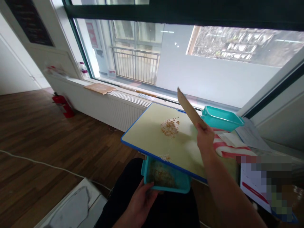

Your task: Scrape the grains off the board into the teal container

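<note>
My right hand [204, 135] is closed around the handle of a knife [188, 108], whose blade points up and to the left above a pale cutting board with a blue rim [140, 125]. A small heap of chopped white and brown bits [170, 126] lies in the board's middle, and a few crumbs [165, 157] sit at its near edge. Below that edge, my left hand [140, 202] grips a teal container [166, 177] that has chopped bits in it.
A second teal container [222, 117] stands behind the board, beside a red-and-white striped cloth [225, 147]. Papers [251, 177] lie at the right. A radiator [125, 109] runs under the window, a red fire extinguisher [63, 104] rests on the wooden floor, and a white cable [42, 163] crosses it.
</note>
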`<state>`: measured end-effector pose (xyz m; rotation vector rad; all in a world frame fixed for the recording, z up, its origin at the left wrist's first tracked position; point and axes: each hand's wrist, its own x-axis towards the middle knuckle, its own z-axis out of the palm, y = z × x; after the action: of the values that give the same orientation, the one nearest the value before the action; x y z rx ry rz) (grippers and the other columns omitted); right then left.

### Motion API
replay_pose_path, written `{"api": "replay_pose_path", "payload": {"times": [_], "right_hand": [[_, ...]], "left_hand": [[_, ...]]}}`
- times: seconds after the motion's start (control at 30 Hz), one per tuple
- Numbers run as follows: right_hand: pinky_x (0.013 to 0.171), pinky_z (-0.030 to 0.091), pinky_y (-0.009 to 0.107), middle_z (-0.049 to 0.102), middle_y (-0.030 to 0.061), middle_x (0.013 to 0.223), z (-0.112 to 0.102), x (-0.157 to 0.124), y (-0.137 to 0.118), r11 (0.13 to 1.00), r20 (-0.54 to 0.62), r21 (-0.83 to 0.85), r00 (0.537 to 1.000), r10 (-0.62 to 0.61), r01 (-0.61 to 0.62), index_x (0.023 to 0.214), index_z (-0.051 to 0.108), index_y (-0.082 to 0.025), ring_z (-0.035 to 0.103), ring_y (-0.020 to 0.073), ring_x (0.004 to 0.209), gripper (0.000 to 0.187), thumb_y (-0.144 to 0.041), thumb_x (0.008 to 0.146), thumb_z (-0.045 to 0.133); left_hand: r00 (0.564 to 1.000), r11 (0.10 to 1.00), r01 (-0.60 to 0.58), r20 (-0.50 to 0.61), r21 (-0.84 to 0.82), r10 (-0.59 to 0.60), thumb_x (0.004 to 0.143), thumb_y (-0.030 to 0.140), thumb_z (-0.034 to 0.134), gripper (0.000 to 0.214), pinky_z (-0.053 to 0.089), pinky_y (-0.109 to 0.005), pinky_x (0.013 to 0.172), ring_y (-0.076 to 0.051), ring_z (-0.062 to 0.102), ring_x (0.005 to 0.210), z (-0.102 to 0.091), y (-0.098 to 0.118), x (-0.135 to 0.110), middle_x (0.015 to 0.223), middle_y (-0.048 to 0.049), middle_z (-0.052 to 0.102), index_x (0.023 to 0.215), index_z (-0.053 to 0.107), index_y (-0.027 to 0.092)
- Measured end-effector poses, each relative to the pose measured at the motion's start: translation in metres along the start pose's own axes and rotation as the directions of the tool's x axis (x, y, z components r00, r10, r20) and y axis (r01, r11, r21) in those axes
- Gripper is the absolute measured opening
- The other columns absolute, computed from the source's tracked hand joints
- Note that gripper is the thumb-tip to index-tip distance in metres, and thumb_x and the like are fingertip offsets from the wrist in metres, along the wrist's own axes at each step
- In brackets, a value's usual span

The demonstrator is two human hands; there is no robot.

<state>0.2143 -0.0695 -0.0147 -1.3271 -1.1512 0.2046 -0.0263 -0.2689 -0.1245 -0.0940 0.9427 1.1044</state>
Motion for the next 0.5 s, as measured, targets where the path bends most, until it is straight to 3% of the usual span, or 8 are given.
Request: {"api": "replay_pose_path", "payload": {"times": [0.13,0.33,0.5], "right_hand": [[0.077,0.050,0.036,0.072,0.0076,0.092,0.004,-0.005,0.019,0.995,0.077,-0.094,0.996,-0.034,0.041,0.109,0.069,-0.014,0.064,0.0245,0.086,0.044,-0.042,0.076,0.058],[0.080,0.047,0.035,0.071,0.0099,0.101,0.002,0.003,0.024,0.969,0.099,-0.209,0.989,-0.114,0.133,0.112,0.067,-0.017,0.064,0.0246,0.091,0.042,-0.040,0.080,0.052],[0.075,0.045,0.038,0.070,0.0171,0.093,-0.001,0.009,0.033,0.912,0.084,-0.405,0.996,-0.040,0.071,0.110,0.065,-0.010,0.063,0.0284,0.085,0.049,-0.045,0.082,0.048]], "left_hand": [[0.998,1.000,-0.002,-0.055,0.030,0.004,0.077,0.003,0.059,0.044,0.056,-0.021,0.051,-0.019,0.070,0.066,0.001,0.000,0.000,0.085,-0.0088,0.069,0.118,0.051,0.017],[0.992,0.995,-0.042,-0.116,0.093,0.053,0.079,0.002,0.056,0.043,0.055,-0.019,0.049,-0.015,0.068,0.061,0.007,0.005,-0.003,0.082,-0.0067,0.069,0.118,0.051,0.019],[0.990,0.993,-0.073,-0.111,0.092,0.083,0.078,0.001,0.057,0.042,0.056,-0.019,0.052,-0.014,0.068,0.060,0.011,0.004,-0.006,0.079,-0.0050,0.069,0.115,0.052,0.019]]}}
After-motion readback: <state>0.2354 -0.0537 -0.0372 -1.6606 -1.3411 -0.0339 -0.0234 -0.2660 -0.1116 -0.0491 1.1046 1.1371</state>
